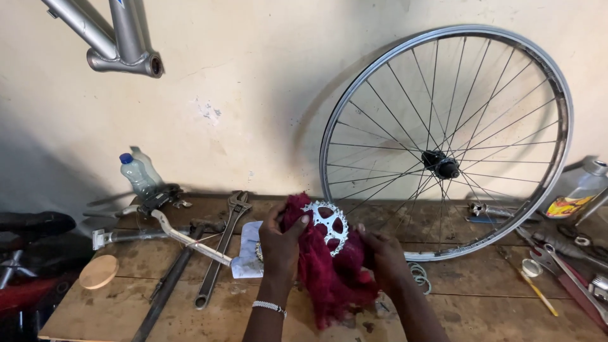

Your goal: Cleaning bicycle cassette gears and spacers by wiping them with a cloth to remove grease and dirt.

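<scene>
Hands meet over the wooden surface (158, 310): the left hand (278, 244) grips a silver toothed sprocket (327, 225) wrapped in a dark red rag (332, 278), thumb on the sprocket's face, while the right hand (383, 256) clutches the rag beneath it. Behind them a spoked wheel (443, 142) leans against the wall; a large adjustable wrench (221, 247) lies to the left.
</scene>
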